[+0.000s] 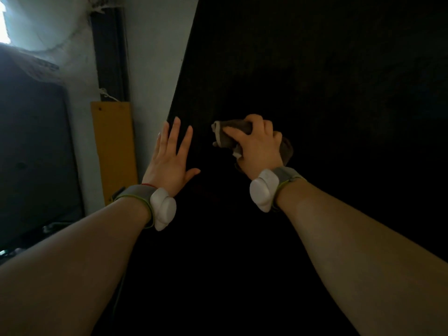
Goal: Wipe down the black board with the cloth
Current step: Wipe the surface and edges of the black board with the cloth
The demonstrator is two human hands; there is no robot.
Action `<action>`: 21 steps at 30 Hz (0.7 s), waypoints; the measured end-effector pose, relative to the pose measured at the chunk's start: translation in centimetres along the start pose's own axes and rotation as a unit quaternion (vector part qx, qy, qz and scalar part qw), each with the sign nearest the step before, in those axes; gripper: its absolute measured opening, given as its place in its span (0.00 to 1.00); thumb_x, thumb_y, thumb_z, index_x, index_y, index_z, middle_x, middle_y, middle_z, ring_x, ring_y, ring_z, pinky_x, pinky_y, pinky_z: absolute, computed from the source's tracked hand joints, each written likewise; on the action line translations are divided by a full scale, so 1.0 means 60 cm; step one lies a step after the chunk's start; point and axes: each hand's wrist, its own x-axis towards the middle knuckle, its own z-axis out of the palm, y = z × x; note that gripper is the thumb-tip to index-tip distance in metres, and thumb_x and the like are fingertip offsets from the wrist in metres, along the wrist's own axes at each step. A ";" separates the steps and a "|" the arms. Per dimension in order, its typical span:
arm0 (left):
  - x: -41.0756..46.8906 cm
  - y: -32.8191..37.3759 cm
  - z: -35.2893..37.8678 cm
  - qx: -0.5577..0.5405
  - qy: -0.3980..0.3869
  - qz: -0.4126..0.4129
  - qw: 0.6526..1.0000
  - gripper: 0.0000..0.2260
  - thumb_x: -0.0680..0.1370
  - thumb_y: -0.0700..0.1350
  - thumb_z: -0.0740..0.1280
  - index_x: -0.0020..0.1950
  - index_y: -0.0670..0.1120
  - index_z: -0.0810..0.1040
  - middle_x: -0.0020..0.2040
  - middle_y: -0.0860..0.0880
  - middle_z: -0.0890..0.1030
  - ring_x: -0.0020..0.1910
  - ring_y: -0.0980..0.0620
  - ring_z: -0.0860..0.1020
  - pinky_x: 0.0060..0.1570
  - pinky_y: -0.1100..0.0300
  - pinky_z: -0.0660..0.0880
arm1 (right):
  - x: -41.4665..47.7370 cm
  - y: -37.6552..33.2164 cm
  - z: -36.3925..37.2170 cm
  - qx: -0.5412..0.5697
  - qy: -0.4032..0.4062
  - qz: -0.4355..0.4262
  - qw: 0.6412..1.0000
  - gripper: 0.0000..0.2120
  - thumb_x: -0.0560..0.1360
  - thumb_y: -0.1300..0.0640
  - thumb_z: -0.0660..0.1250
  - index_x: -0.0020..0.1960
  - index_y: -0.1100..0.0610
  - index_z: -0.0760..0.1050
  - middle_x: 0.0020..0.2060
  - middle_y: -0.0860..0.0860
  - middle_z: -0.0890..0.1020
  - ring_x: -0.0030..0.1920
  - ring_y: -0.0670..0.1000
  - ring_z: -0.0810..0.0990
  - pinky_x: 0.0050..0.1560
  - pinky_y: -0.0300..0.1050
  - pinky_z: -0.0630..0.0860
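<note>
A large black board [315, 81] fills the middle and right of the view, standing upright before me. My right hand [258, 146] grips a bunched grey-brown cloth [224, 133] and holds it against the board's surface. My left hand [171, 156] lies flat with straight, spread fingers at the board's left edge. Both wrists wear grey bands with white sensor pods.
A pale wall [155, 44] runs left of the board. An orange-yellow plank [115, 146] leans against it, below a dark vertical strip [110, 52]. A big dark panel [34, 151] stands at far left, with a bright opening at the top left corner.
</note>
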 end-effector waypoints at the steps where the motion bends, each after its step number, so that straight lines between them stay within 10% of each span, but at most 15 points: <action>1: -0.001 0.000 0.000 0.001 0.002 0.000 1.000 0.43 0.73 0.52 0.70 0.77 0.44 0.45 0.77 0.38 0.42 0.74 0.37 0.39 0.71 0.49 0.40 | -0.002 0.001 0.001 -0.006 -0.008 -0.013 1.000 0.28 0.74 0.55 0.67 0.70 0.40 0.64 0.69 0.56 0.60 0.64 0.62 0.59 0.61 0.61 0.59; 17: -0.124 0.010 0.059 0.031 -0.048 -0.055 0.997 0.47 0.71 0.55 0.71 0.75 0.49 0.39 0.76 0.42 0.41 0.73 0.45 0.35 0.71 0.45 0.41 | -0.133 -0.022 0.066 -0.012 -0.221 -0.168 0.961 0.21 0.80 0.51 0.60 0.70 0.38 0.64 0.69 0.52 0.59 0.67 0.59 0.57 0.62 0.54 0.53; 21: -0.123 0.004 0.063 0.032 -0.061 -0.056 0.996 0.49 0.71 0.55 0.72 0.75 0.50 0.37 0.74 0.46 0.35 0.72 0.46 0.33 0.71 0.45 0.40 | -0.108 -0.016 0.023 0.051 -0.112 -0.111 0.986 0.24 0.76 0.55 0.64 0.70 0.41 0.67 0.68 0.55 0.62 0.65 0.59 0.60 0.60 0.53 0.56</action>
